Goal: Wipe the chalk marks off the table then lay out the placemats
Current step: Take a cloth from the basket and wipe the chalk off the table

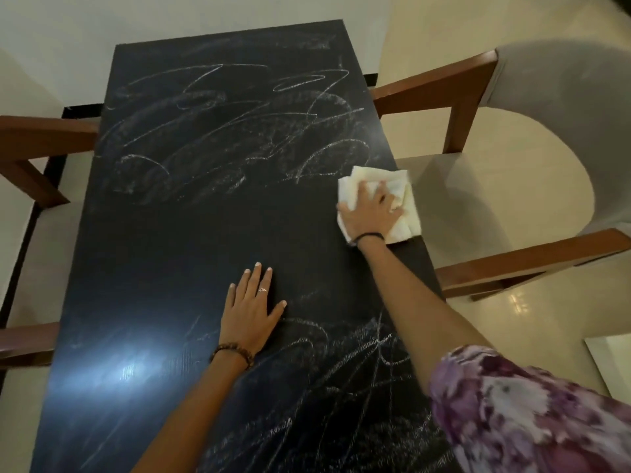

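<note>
A long black table [164, 254] runs away from me. White chalk marks [235, 131] cover its far half, and more chalk scribbles [345, 380] lie at the near right. A band across the middle is dark and free of chalk. My right hand [370, 213] presses a folded cream cloth [401, 196] flat on the table's right edge. My left hand [252, 312] rests palm down on the middle of the table, fingers spread, holding nothing. No placemats are in view.
A wooden chair with a grey curved back [560, 131] stands at the table's right side. Wooden chair arms [41, 138] show at the left. A pale tiled floor [546, 312] surrounds the table. A light glare sits on the near left tabletop.
</note>
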